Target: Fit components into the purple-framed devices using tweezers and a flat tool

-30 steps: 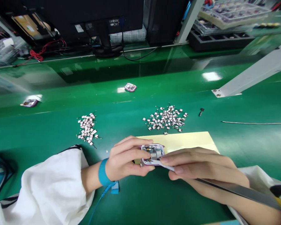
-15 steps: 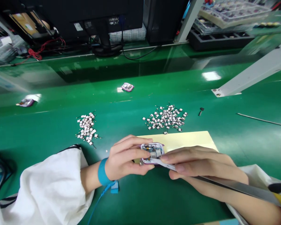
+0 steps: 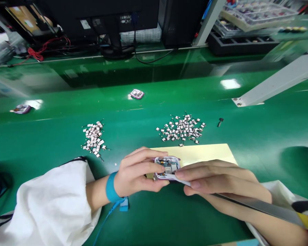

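Observation:
My left hand point(image 3: 137, 171), with a blue strap round its wrist, is closed on the left side of a small rounded device case point(image 3: 174, 160). The case has a purple rim, and its circuit board faces up. In my right hand point(image 3: 226, 179) are long metal tweezers point(image 3: 261, 207) with a yellow rear end. Their pale tip lies at the case's lower edge, close to my left fingers; whether it grips anything there is too small to tell. Beneath and behind the case lies a pale yellow sheet point(image 3: 205, 153).
Beyond my hands lie a left pile point(image 3: 93, 136) and a right pile point(image 3: 183, 128) of small silvery wired parts. Two similar cases sit farther back, one central point(image 3: 137, 94), one left point(image 3: 22, 109). A small black part point(image 3: 220, 122) and a white post point(image 3: 277, 77) are right.
The camera view has shifted slightly. A thin cable at the right is gone from sight, and a dark shape shows there. My hands keep nearly the same hold on case and tweezers.

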Motion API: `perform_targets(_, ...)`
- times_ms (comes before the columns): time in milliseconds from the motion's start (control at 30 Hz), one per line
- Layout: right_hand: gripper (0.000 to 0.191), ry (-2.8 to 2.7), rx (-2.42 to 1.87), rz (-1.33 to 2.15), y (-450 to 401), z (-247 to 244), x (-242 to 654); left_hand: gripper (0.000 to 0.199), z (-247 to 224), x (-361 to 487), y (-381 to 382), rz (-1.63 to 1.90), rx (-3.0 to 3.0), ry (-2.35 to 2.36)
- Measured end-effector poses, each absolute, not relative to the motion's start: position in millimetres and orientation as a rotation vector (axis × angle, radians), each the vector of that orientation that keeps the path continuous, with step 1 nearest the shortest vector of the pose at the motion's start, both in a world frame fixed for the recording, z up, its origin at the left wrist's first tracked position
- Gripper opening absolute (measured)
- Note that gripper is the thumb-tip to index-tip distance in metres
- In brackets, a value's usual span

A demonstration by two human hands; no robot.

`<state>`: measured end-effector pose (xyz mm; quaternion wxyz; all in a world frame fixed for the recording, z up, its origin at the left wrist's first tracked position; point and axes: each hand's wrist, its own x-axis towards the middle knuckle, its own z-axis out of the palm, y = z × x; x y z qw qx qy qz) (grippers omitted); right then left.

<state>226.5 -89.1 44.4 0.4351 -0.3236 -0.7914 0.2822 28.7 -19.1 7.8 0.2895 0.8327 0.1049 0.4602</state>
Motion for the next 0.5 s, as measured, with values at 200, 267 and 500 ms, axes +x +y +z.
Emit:
perform_targets(200,0.03,-1.945,-1.087,0.762,-94.5,41.8,233.3,0.019,8.6,28.9,-19.7,1.217,2.209,0.297)
perform_targets(267,0.026,-1.929,-1.127,0.776,-95.0,40.6,234.2,0.019,9.9,29.4,-20.4,1.219,2.203,0.323)
perform_targets(500,0.024,-1.927,-1.077,0.749,-92.9,36.9,233.2,0.021,10.9,29.6,-21.2,1.239,2.234,0.345)
